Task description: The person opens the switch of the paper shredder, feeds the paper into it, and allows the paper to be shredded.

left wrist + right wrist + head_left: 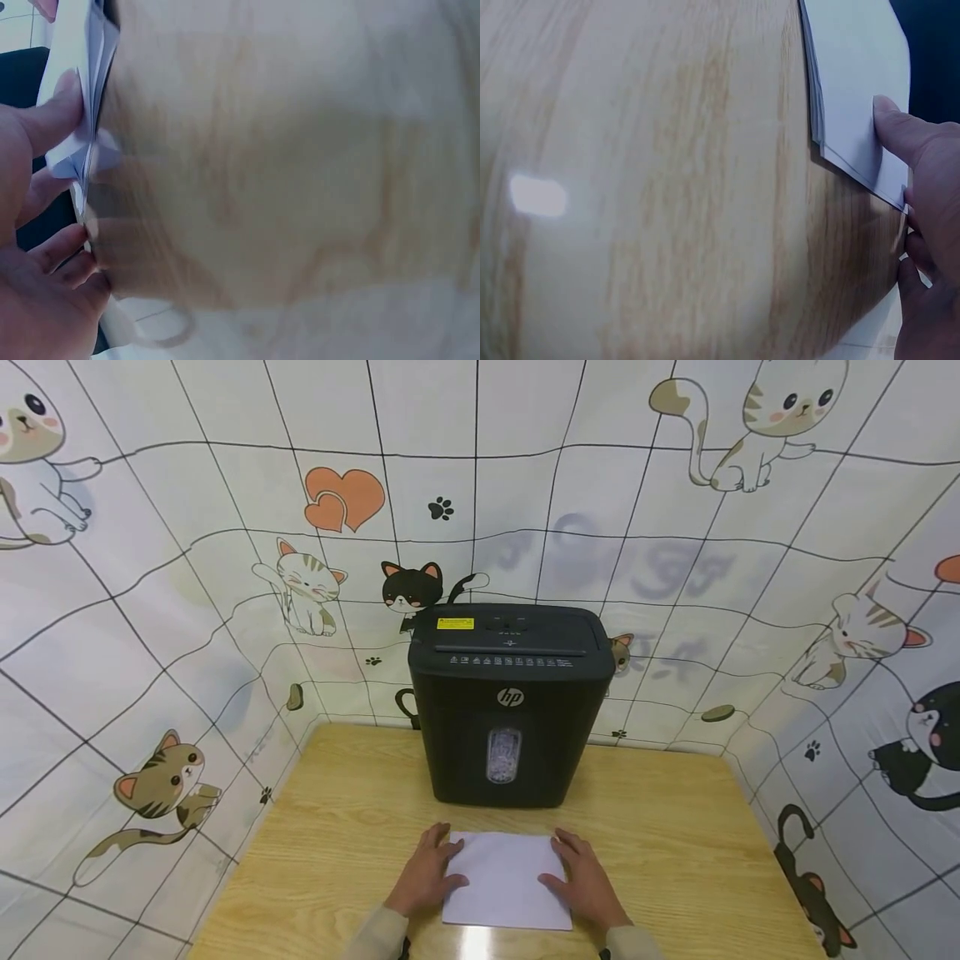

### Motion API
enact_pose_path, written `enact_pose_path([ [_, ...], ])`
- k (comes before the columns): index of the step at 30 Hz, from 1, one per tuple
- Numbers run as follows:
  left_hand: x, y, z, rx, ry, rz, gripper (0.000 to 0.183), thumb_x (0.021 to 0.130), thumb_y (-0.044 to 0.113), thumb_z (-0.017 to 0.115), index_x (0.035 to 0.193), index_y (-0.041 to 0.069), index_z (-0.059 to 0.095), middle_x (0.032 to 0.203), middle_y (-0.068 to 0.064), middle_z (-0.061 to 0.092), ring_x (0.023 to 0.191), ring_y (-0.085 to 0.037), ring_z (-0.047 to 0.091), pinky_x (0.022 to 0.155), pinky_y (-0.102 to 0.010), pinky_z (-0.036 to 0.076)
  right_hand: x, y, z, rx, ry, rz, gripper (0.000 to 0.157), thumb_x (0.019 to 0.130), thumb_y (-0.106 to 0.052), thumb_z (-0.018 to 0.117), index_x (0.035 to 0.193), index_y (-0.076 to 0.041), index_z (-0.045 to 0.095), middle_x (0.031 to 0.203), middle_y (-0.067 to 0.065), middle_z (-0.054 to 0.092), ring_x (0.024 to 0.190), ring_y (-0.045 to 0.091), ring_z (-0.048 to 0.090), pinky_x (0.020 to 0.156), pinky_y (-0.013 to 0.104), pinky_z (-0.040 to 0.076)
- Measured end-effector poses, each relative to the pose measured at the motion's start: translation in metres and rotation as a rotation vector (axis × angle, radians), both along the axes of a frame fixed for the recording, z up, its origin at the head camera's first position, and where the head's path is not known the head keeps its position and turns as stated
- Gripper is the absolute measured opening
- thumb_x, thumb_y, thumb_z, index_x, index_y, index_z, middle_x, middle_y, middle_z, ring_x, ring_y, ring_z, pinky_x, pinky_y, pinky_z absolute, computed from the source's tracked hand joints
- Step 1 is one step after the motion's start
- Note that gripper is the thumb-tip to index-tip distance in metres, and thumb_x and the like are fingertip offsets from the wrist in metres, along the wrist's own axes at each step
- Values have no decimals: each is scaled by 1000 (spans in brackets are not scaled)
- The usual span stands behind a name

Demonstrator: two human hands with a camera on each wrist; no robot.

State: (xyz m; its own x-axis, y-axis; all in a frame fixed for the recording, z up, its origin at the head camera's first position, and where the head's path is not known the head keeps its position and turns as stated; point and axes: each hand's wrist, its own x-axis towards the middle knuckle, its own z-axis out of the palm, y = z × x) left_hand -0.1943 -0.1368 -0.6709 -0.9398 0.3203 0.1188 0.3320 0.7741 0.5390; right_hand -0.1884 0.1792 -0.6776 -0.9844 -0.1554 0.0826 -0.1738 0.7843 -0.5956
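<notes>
A white stack of paper (506, 881) lies flat on the wooden table, close to its near edge. My left hand (426, 875) rests along its left side, thumb on the top sheet and the other fingers spread by the edge. On the opposite side, my right hand (588, 885) lies the same way, its thumb (892, 124) pressing the top sheet near a corner. Layered, slightly parted edges of the paper (94, 67) show in the left wrist view. Behind the paper stands a black HP paper shredder (513, 718) with a small window showing shreds.
The wood-grain table (337, 802) extends to both sides of the paper. Cat-patterned cloth walls (225, 610) enclose it at the back, left and right. A yellow label (455, 623) sits on top of the shredder. Light reflects off the tabletop near me.
</notes>
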Motion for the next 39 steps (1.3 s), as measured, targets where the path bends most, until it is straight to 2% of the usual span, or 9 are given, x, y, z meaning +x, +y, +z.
enact_pose_path([
  [6, 5, 3, -2, 153, 94, 40, 41, 69, 15, 90, 108, 10, 78, 137, -24, 55, 133, -44, 44, 104, -58, 46, 2, -4, -3, -1, 11, -3, 70, 85, -32, 84, 143, -4, 57, 153, 13, 51, 141, 36, 48, 114, 54, 41],
  [13, 7, 7, 0, 215, 258, 104, 25, 55, 3, 88, 69, 9, 68, 123, -18, 61, 123, -39, 43, 95, -49, 50, 1, -6, -4, -14, 11, -22, 78, 84, -31, 85, 149, -4, 49, 152, 16, 51, 141, 37, 47, 116, 53, 39],
  [19, 10, 7, -2, 213, 207, 155, 31, 58, 7, 93, 58, 18, 64, 123, -12, 62, 124, -31, 44, 93, -45, 54, 2, -8, -1, -127, -21, -86, 80, 79, -25, 89, 146, -2, 50, 149, 18, 53, 139, 40, 48, 115, 57, 38],
  [21, 11, 7, -4, 207, 192, 162, 31, 59, 9, 94, 57, 18, 64, 121, -10, 63, 123, -29, 46, 95, -45, 54, 3, -8, -1, -170, -12, -112, 74, 78, -21, 89, 140, -1, 55, 146, 17, 55, 137, 40, 50, 114, 57, 39],
  [25, 12, 7, -7, 201, 185, 166, 31, 64, 11, 94, 60, 17, 64, 113, -3, 63, 116, -23, 49, 93, -40, 54, 5, -6, 0, -207, 66, -157, 45, 78, -14, 88, 119, -4, 71, 129, 9, 68, 120, 29, 60, 104, 50, 49],
  [28, 13, 8, -7, 212, 201, 148, 30, 69, 11, 92, 61, 16, 63, 103, 2, 63, 107, -18, 54, 88, -35, 54, 6, -4, 1, -218, 79, -205, 20, 79, -15, 87, 96, -12, 77, 102, 1, 73, 94, 17, 62, 84, 36, 52],
  [32, 12, 7, -5, 238, 216, 113, 30, 74, 10, 89, 61, 14, 63, 89, 6, 64, 89, -11, 55, 79, -29, 52, 8, -2, 7, -277, -22, -246, 14, 83, -20, 85, 81, -15, 73, 80, -4, 66, 74, 8, 54, 66, 24, 44],
  [36, 9, 5, 5, 316, 152, 75, 24, 79, 7, 85, 63, 11, 68, 75, 6, 63, 73, -2, 51, 65, -22, 47, 6, 2, 13, -366, -110, -241, 15, 87, -22, 81, 78, -17, 71, 77, -4, 66, 71, 8, 54, 62, 23, 46],
  [39, 6, 4, 14, 367, 93, 59, 19, 81, 4, 83, 66, 7, 73, 70, 4, 65, 66, 2, 49, 59, -19, 45, 3, 7, 16, -418, -131, -232, 10, 89, -22, 80, 82, -19, 74, 78, -5, 68, 70, 8, 56, 61, 24, 47],
])
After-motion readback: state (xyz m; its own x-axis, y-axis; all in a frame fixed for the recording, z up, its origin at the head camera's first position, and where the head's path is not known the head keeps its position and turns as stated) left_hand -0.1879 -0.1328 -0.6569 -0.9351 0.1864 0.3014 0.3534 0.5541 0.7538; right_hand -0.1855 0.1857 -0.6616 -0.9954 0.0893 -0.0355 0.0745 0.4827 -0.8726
